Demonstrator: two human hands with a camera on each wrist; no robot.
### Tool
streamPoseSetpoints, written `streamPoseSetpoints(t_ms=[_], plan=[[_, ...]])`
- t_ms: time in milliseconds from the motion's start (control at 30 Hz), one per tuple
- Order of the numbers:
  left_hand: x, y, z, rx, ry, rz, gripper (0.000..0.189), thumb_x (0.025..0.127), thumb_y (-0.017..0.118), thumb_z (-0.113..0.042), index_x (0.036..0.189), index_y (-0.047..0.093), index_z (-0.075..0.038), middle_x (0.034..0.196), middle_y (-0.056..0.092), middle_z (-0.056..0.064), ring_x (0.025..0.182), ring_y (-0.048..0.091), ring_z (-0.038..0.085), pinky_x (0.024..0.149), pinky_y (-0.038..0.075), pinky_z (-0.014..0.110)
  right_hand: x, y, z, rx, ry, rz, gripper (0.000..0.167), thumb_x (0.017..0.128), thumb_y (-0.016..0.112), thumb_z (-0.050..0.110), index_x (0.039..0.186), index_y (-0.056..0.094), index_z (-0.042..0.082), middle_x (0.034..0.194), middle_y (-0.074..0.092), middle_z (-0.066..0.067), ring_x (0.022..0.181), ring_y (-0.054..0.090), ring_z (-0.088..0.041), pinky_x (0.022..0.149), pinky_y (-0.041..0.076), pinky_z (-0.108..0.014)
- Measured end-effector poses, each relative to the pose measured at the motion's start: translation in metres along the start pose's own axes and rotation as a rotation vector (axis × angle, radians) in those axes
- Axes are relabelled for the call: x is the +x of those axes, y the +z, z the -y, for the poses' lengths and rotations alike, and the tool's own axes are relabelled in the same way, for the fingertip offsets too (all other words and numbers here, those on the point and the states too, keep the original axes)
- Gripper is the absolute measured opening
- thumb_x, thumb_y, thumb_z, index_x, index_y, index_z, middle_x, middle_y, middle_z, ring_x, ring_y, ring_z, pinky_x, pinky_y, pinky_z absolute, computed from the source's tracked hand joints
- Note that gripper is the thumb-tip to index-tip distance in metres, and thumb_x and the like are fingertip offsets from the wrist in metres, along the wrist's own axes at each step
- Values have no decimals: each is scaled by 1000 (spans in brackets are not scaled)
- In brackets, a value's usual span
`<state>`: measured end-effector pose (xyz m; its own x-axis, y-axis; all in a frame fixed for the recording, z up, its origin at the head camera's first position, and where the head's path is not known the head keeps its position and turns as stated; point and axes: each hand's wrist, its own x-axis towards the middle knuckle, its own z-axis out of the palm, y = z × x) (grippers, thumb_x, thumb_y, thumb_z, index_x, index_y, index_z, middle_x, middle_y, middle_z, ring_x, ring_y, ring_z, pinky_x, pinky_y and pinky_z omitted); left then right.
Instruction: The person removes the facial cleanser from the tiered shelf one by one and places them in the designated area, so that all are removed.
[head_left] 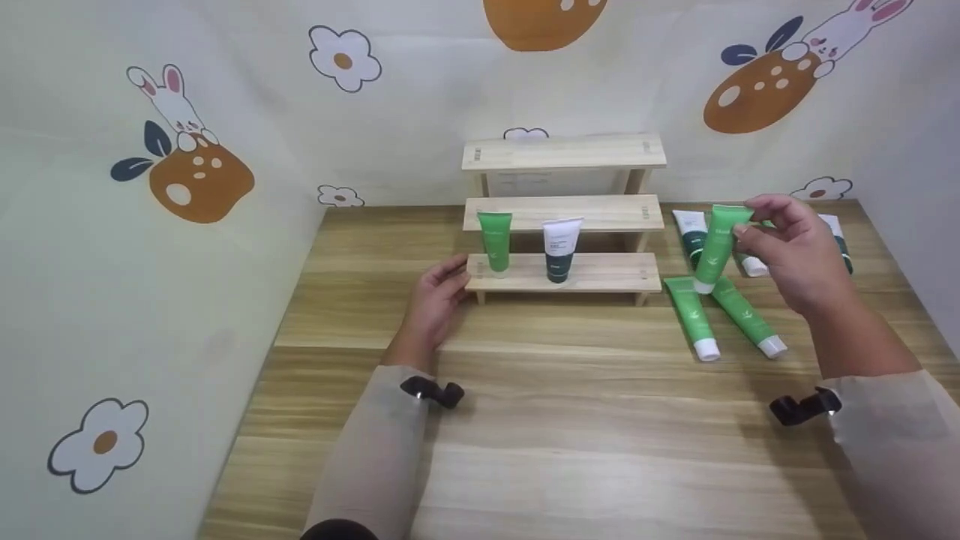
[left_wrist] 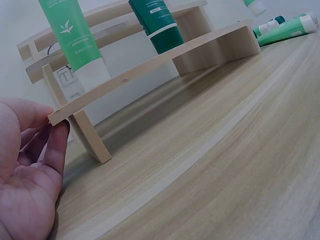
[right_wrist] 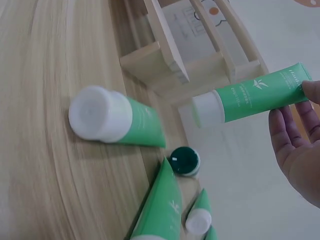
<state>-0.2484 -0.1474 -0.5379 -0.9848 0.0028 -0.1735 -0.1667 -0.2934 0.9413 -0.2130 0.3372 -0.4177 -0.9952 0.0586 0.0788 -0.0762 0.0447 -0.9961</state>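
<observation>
My right hand [head_left: 806,259] pinches a green squeeze tube [head_left: 720,244] near its flat end, white cap pointing down, above other tubes at the right. In the right wrist view this tube [right_wrist: 260,95] hangs clear of the table. My left hand [head_left: 435,300] grips the left end of the lowest step of a three-step wooden display stand [head_left: 607,271]; the left wrist view shows thumb and fingers around the board's corner. Upright on that step are a green tube [head_left: 496,240] at the left and a white and dark-green tube [head_left: 561,247] near the middle.
Two green tubes, one on the left [head_left: 691,319] and one on the right [head_left: 750,319], lie on the wooden table [head_left: 525,420]. Behind them lie more tubes, including a white and dark-green one [head_left: 690,225], partly hidden by my right hand. A patterned cloth wall [head_left: 420,112] encloses the table.
</observation>
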Motion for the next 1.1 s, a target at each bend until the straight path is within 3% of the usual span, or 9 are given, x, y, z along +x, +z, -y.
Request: streamPoseSetpoints(t_ms=[167,400,800,1100], plan=[[-1,0,-1,3,-1,2,40,103,64,-1,142,65,-5,144,67,12,124,67,17,101,58,27,-3,-15,-4,37,-6,-28,37,100,74,7,134,61,6,113,61,0,98,73,-8,82,63,-18],[-2,0,-1,27,20,7,41,103,65,-2,144,63,-2,145,66,10,115,66,12,93,54,25,-6,-35,-14,223,-96,-36,32,98,69,-9,128,67,4,107,58,-3,87,71,-11,72,62,-19],[-1,0,-2,25,7,0,42,103,64,-1,145,63,-2,150,63,14,121,66,14,95,57,25,-16,-73,-27,70,55,-152,37,101,71,6,136,63,15,115,56,3,106,59,-8,82,60,-13],[0,0,0,26,12,-1,42,102,64,0,144,63,-3,146,65,13,118,66,14,94,55,26,-20,-92,-45,126,84,-161,36,100,72,6,135,64,15,111,55,4,103,57,-8,79,60,-14]])
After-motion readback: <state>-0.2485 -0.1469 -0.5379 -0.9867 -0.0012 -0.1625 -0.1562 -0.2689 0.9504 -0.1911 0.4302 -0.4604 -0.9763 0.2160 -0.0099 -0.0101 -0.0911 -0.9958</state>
